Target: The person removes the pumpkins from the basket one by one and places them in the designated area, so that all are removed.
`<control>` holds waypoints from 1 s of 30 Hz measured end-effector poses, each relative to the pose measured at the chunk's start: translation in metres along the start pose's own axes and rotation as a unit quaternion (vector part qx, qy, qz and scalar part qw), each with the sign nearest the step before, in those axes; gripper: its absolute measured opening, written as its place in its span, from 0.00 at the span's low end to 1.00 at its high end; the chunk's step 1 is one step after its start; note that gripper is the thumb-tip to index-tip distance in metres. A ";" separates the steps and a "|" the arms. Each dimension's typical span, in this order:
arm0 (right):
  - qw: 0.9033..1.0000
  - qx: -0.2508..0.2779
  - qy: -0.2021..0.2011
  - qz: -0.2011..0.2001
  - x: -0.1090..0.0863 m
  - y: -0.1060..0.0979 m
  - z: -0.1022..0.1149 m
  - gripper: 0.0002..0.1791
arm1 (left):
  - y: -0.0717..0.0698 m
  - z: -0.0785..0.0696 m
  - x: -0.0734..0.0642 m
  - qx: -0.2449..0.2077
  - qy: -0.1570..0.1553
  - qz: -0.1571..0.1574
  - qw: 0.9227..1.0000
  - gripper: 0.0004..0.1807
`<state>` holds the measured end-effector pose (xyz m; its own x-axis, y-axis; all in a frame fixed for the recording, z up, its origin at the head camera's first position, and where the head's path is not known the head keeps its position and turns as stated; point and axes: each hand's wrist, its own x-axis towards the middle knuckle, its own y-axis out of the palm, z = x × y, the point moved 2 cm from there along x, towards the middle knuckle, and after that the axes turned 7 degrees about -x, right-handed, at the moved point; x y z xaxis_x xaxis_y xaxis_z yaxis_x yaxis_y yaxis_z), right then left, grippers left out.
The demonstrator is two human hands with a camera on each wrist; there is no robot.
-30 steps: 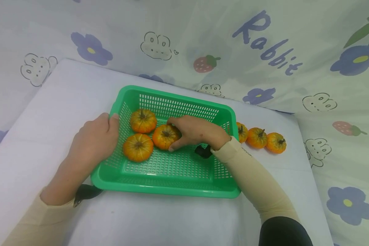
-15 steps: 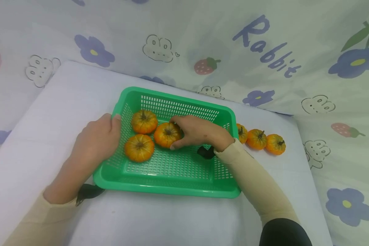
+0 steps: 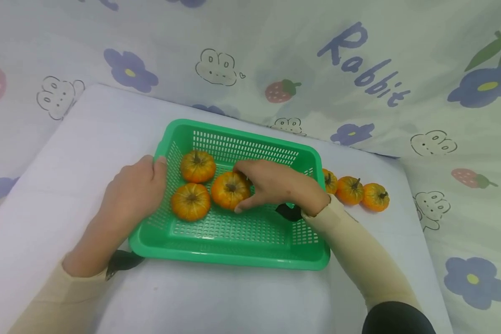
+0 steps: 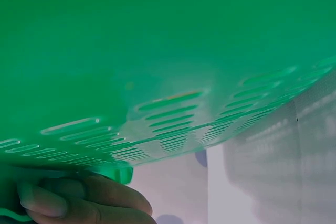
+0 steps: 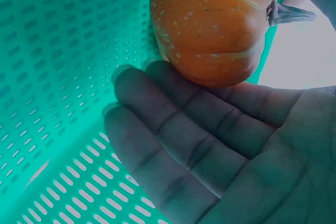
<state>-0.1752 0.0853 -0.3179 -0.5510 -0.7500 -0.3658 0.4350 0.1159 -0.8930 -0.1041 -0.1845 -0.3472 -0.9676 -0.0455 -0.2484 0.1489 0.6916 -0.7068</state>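
A green plastic basket (image 3: 234, 263) with slotted walls stands on the white table. My left hand (image 3: 135, 192) grips its left rim; in the left wrist view the curled fingers (image 4: 100, 203) show beneath the basket wall. Inside, my right hand (image 3: 267, 183) holds a small orange pumpkin (image 3: 231, 191) between thumb and fingers, from its right side. The right wrist view shows that pumpkin (image 5: 215, 30) against the fingers (image 5: 184, 114), its stem to the right. Two more pumpkins lie at the basket's left end, one at the back (image 3: 198, 166) and one in front (image 3: 190, 202).
Outside the basket's right end, a row of small pumpkins (image 3: 350, 190) lies on the white table (image 3: 234, 301), one partly hidden by the rim. A printed curtain (image 3: 250, 55) hangs behind the table. Dark pieces (image 3: 290, 212) sit at both wrists.
The pumpkin in my right hand has shifted slightly toward the near side, and the right wrist has moved a little right. My left hand keeps its grip on the rim. The view has shifted slightly.
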 end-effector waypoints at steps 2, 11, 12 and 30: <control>1.000 -0.007 0.003 -0.002 -0.006 -0.001 0.003 0.43 | 0.000 -0.001 0.000 0.001 0.000 0.000 1.000 0.34; 0.999 -0.003 0.031 -0.039 -0.044 -0.010 0.008 0.45 | 0.000 -0.001 0.000 0.002 0.003 -0.001 1.000 0.34; 0.998 -0.002 0.038 -0.045 -0.049 -0.011 0.008 0.45 | 0.000 -0.001 0.000 0.002 0.004 -0.001 1.000 0.34; 0.977 0.056 0.116 -0.169 -0.154 -0.013 -0.019 0.45 | 0.001 0.000 -0.001 0.004 0.006 -0.003 1.000 0.34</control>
<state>-0.1096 0.2114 -0.2553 -0.8174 -0.5644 -0.1153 0.2682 -0.1957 -0.9433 -0.1032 -0.1839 -0.3476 -0.9709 -0.0416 -0.2357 0.1440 0.6848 -0.7143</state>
